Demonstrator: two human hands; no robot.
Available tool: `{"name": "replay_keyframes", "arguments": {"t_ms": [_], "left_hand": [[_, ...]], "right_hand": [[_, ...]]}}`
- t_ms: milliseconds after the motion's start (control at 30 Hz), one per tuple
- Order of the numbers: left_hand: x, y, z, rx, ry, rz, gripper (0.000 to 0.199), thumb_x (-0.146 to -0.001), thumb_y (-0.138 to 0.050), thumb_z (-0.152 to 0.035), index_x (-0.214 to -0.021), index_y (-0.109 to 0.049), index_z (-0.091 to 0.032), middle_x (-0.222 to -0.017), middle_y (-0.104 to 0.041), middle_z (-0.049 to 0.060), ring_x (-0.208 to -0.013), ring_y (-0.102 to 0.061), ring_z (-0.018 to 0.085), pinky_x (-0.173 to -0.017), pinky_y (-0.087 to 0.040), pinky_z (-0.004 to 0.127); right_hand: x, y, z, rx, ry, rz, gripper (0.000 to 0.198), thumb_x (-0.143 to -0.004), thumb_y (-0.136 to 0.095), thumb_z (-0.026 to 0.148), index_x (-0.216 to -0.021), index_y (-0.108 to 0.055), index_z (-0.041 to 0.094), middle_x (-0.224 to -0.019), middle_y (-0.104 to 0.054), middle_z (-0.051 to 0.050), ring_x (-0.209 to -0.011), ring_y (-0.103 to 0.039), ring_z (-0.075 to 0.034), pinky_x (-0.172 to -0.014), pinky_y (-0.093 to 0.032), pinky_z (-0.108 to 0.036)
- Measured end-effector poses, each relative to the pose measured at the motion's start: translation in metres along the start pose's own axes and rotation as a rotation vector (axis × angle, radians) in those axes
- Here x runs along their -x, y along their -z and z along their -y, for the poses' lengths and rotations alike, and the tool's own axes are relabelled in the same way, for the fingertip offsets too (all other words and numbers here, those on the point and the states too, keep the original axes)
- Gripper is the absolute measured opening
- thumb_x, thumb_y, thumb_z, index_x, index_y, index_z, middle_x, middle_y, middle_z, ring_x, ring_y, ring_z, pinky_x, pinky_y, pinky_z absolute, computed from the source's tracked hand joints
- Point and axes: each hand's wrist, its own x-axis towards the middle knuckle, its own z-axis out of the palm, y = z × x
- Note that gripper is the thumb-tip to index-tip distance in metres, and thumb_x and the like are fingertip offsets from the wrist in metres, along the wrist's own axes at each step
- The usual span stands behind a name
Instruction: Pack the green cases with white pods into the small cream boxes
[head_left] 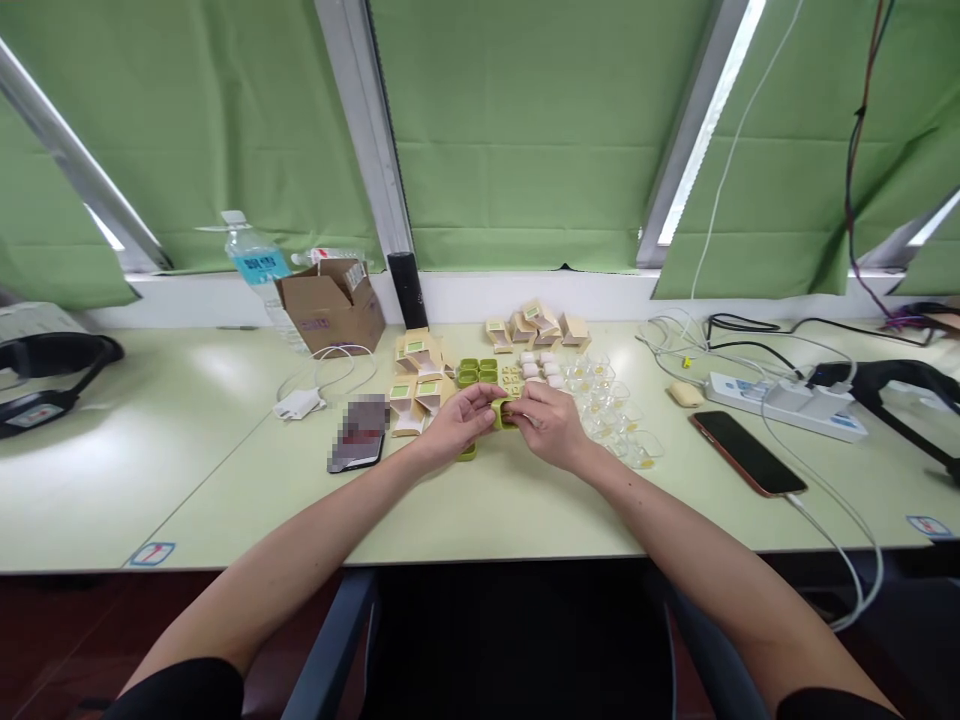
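My left hand (459,426) pinches a small green square container (501,413) between thumb and fingers. My right hand (552,426) is closed at the container's right side, its fingertips at the opening; whatever they grip is hidden. Just behind my hands stand several more green containers (478,372). A row of small yellow pieces (511,377) lies beside them, followed by whitish-pink blocks (541,366). Several clear plastic cups (609,402) spread out to the right of my right hand. Another green container (466,453) shows partly beneath my left hand.
Folded beige card boxes (420,385) sit left of the containers, with more card boxes (536,322) at the back. A phone (360,432) lies to the left, another phone (748,452) to the right near a power strip (787,405). A cardboard carton (334,310) and a bottle (259,265) stand behind.
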Motion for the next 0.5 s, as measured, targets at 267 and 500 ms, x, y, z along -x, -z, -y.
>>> {"name": "replay_keyframes", "arguments": {"t_ms": [267,500], "left_hand": [[0.001,-0.001,-0.005,-0.017,0.004,0.021,0.05,-0.079,-0.088,-0.044,-0.118,-0.067,-0.019,-0.121,-0.067,0.01,-0.106,-0.066,0.018,-0.086,-0.055,0.026],[0.0,-0.006,-0.008,0.029,-0.042,0.018,0.048,-0.08,-0.088,-0.042,-0.117,-0.067,-0.019,-0.118,-0.07,0.009,-0.099,-0.069,0.016,-0.085,-0.057,0.027]], "right_hand": [[-0.003,0.003,-0.001,-0.032,0.034,0.002,0.018,-0.097,-0.061,0.016,-0.088,-0.075,0.021,-0.076,-0.062,-0.002,-0.066,-0.056,-0.013,-0.058,-0.04,-0.025],[-0.011,0.014,-0.005,-0.161,0.113,-0.029,0.016,-0.098,-0.061,0.015,-0.099,-0.074,0.022,-0.087,-0.075,-0.005,-0.077,-0.069,-0.017,-0.067,-0.056,-0.029]]}}
